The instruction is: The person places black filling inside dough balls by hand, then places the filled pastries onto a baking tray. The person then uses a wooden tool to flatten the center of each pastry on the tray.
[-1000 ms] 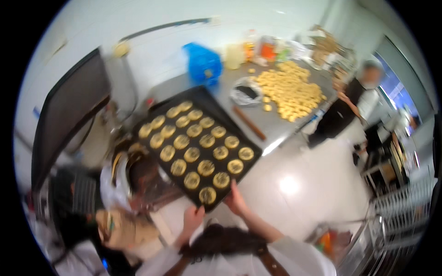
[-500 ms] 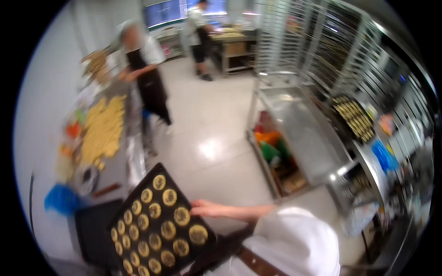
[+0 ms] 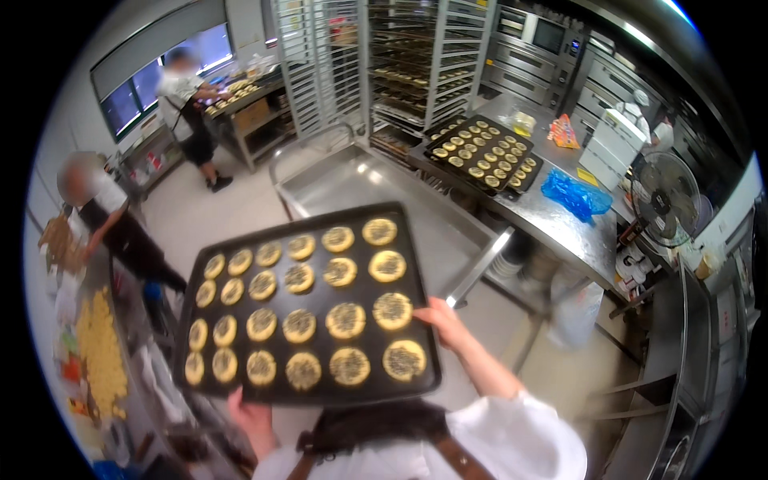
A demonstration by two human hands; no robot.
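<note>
In front of me I hold a black baking tray (image 3: 304,398) with both hands. Rows of flat round yellow dough pieces (image 3: 299,326) cover it, each with a dark, seed-like topping. My right hand (image 3: 444,322) grips the tray's right edge, and some of its fingers are hidden beneath. At the lower left edge is my left hand (image 3: 250,416), closed on the rim, its fingers mostly out of sight under the tray. Beyond the tray stands a steel cart (image 3: 424,210) with a flat top and a curved handle.
Similar filled trays (image 3: 488,178) lie stacked on the steel worktable (image 3: 544,216) at right, beside a blue plastic bag (image 3: 576,194). Tall tray racks (image 3: 428,64) stand behind. A fan (image 3: 662,196) is far right. Two people work at the left, near yellow dough pieces (image 3: 104,352).
The view has swung right. The tray has gone from tilted at the lower left to nearly level in front of me, and my left hand now shows on its rim.
</note>
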